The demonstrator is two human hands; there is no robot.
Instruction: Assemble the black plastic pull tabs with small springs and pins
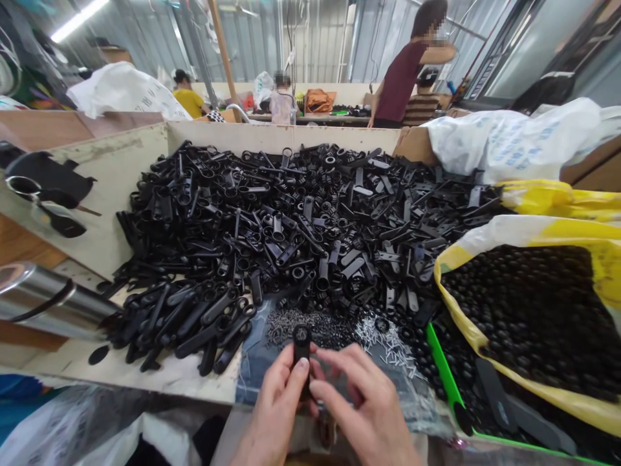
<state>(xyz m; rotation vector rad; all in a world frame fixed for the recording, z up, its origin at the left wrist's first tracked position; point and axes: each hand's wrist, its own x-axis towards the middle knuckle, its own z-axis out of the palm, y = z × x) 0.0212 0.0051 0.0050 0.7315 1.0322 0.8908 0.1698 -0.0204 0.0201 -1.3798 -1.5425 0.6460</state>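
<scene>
My left hand [276, 401] grips a black plastic handle [301, 343] with a round end, holding it upright between thumb and fingers, the round end facing up. Close against the right side of the handle, my right hand [361, 395] has its thumb and fingers curled inward; what lies between them is hidden. Just beyond the hands, small dark metal pieces [305, 325] and silver pins [383, 336] are heaped on a denim cloth [257, 369]. Several similar black handles [194, 323] lie in a pile at the left.
A large heap of black plastic parts [272, 213] fills the walled bench. At right, a yellow-white sack [466, 317] holds round black pieces, beside a green tray edge [444, 372]. A steel flask [53, 298] lies at left. Co-workers, one in a maroon shirt [400, 81], are behind the bench.
</scene>
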